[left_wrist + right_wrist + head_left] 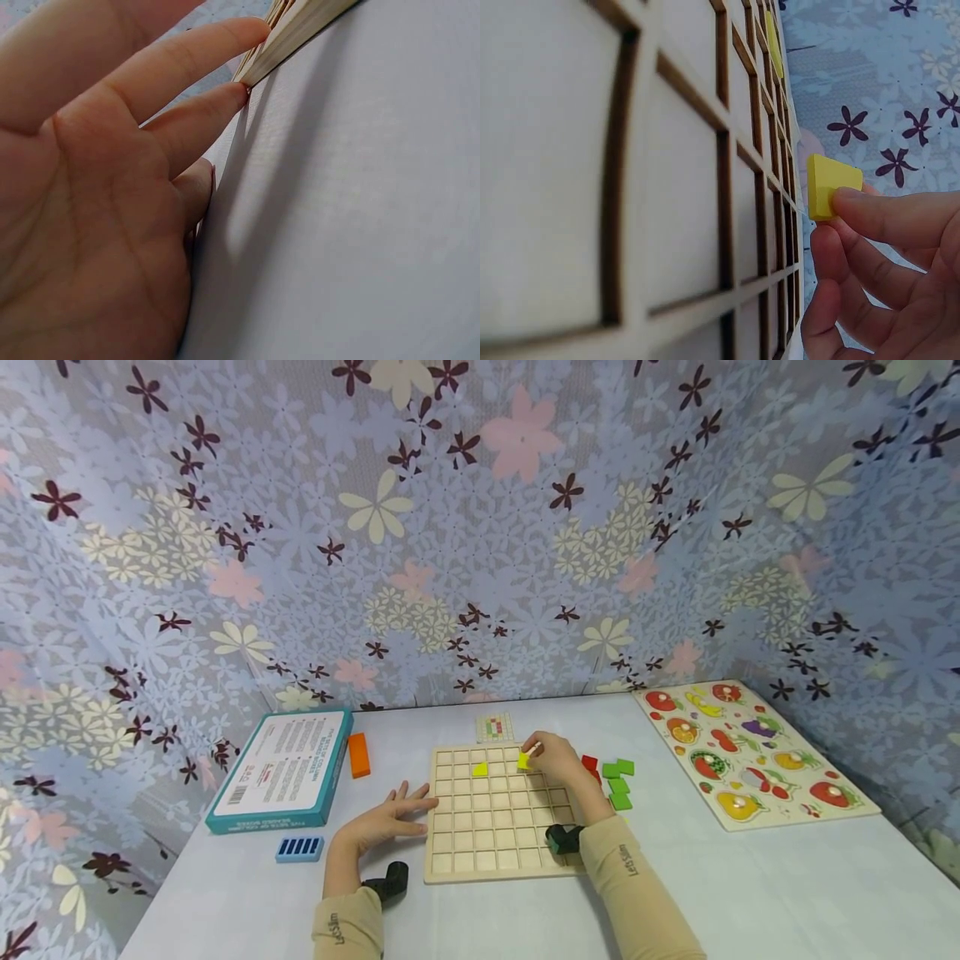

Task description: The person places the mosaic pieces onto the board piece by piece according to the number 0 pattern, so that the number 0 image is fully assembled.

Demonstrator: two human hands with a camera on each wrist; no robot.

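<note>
A wooden grid board [486, 839] lies on the table between the two hands. Over its far right part, my right hand [555, 755] pinches a yellow tile [832, 180] between thumb and fingers, just above the cells. Another yellow tile [479, 769] sits in a cell toward the board's far left. My left hand [390, 820] rests at the board's left edge, fingers spread and mostly straight, with fingertips touching the rim [289, 45]. Behind the board lies a small pattern card [494, 727] with a coloured grid on it.
Green tiles [618, 786] and red tiles [590, 764] lie right of the board. A fruit puzzle board [757, 756] is farther right. On the left are a teal-edged box [281, 768], an orange block [359, 755] and a blue slotted piece [299, 849]. A floral curtain [480, 527] hangs behind.
</note>
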